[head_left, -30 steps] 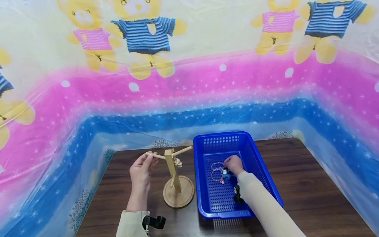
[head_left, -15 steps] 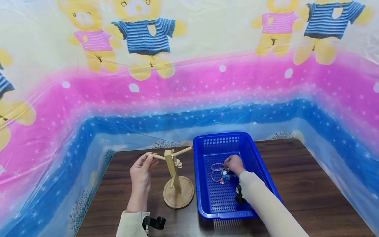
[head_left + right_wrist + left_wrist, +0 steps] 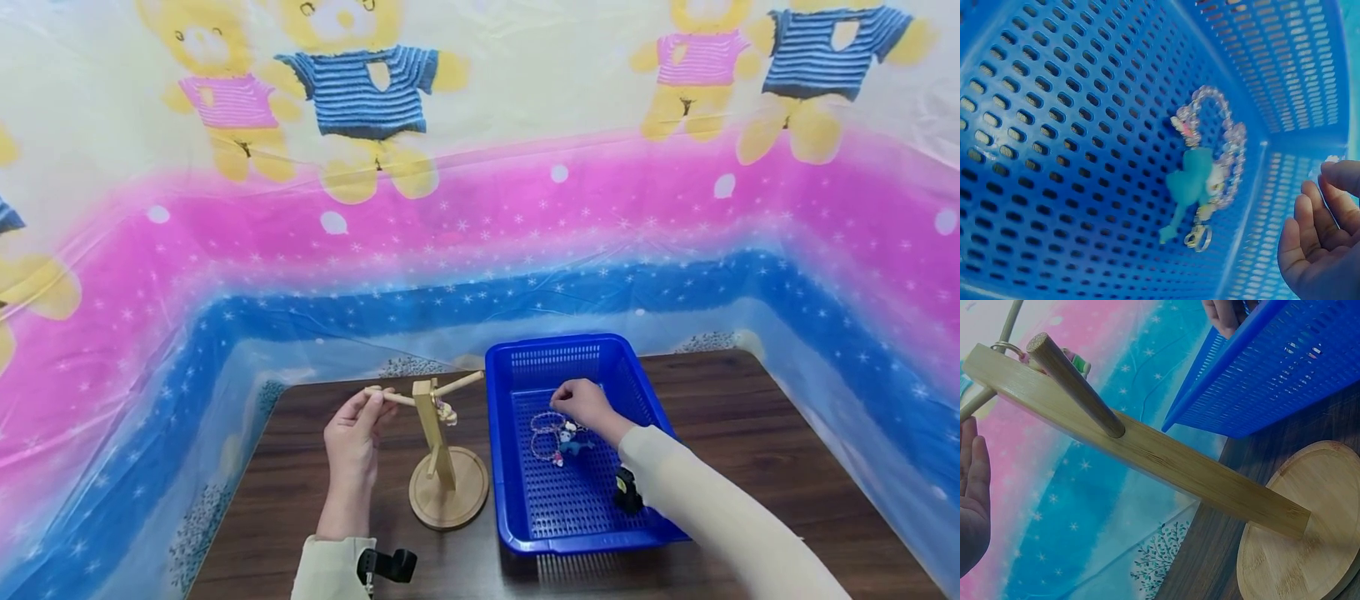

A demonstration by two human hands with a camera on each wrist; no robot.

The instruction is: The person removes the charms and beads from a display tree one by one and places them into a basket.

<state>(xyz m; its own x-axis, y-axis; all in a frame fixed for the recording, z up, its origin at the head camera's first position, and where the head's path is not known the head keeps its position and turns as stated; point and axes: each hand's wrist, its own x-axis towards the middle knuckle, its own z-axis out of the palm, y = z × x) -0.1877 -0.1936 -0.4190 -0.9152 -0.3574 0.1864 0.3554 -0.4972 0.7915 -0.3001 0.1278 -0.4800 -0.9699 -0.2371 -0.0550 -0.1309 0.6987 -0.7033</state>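
Note:
My left hand (image 3: pixel 354 437) pinches the end of a peg (image 3: pixel 397 398) on a wooden stand (image 3: pixel 450 500) with a round base. A small pale charm (image 3: pixel 447 413) hangs near the stand's top; in the left wrist view its gold ring (image 3: pixel 1009 346) loops round a peg. My right hand (image 3: pixel 588 404) is over the blue basket (image 3: pixel 510 533), thumb and forefinger together. A pale spot shows at those fingertips, and I cannot tell whether they pinch anything. Below lie beaded loops (image 3: pixel 542 450) and a blue figure charm (image 3: pixel 573 446), which has a gold clasp (image 3: pixel 1197 237).
The basket's perforated walls (image 3: pixel 1272 62) rise around the charms. Its left rim stands close to the stand. Both are on a dark wood table (image 3: pixel 750 433), with a bear-patterned cloth (image 3: pixel 465 225) hanging behind and at the sides.
My right hand has risen slightly and shifted left, away from the blue figure, uncovering more of the charms. My left hand stays on the peg.

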